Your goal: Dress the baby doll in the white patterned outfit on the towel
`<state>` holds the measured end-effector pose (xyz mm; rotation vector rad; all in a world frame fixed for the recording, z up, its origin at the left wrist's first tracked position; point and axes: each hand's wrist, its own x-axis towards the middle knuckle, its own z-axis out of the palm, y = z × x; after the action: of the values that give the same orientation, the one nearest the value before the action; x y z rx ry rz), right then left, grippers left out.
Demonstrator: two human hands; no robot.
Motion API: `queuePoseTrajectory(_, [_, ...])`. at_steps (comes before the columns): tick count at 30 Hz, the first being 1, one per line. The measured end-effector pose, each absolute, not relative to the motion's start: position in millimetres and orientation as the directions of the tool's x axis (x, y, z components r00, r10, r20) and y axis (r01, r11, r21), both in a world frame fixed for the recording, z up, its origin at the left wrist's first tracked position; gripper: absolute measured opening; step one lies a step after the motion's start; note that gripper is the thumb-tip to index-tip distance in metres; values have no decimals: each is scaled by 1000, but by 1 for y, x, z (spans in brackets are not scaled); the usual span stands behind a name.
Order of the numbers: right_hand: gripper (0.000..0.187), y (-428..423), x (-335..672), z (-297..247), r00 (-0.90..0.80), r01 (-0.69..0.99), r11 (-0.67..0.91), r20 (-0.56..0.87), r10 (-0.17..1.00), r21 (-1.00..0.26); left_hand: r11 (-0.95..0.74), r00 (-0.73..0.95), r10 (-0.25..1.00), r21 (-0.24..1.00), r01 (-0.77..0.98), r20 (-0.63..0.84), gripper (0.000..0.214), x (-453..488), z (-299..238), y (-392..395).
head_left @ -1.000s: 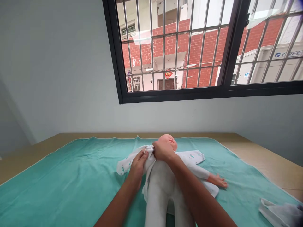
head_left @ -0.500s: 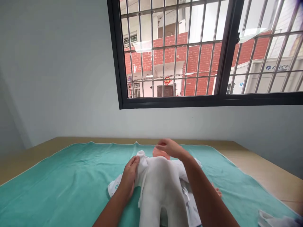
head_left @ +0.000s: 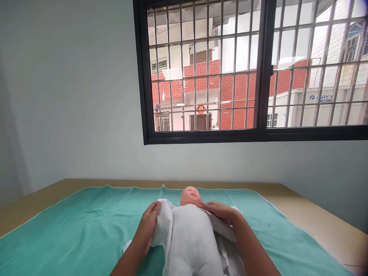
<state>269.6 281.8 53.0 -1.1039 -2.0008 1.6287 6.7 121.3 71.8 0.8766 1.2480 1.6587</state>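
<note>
— Where to find doll [head_left: 191, 234]?
— Face up over green cloth [head_left: 94, 230]; likely light, soft. Hold at shoulders.
— Grip?
— With left hand [head_left: 148, 223], pinching white garment [head_left: 163, 226]; with right hand [head_left: 220, 211], by right-side shoulder, cannot tell.

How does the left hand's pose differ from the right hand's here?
The left hand holds white cloth beside the doll, while the right hand lies with its back up over the doll's opposite shoulder.
The left hand points mostly forward; the right hand points inward, its fingertips near the neck.
Both are bare and at the doll's upper body.
</note>
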Motion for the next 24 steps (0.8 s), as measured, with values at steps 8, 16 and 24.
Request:
queuePoseTrajectory(8, [46,267,262,74,-804,69,-59,-90,588,-996,-113,-320,946,976,-188,48,47,-1,71,123])
queuePoseTrajectory(16, [49,266,228,62,-786,188,-38,-174,594,-981,-175,-321,932,984,7,168,38,7,71,127])
queuePoseTrajectory(24, [51,288,231,30,-774,206,-72,-208,597,-976,-122,-242,910,775,620,337,30,21,89,108])
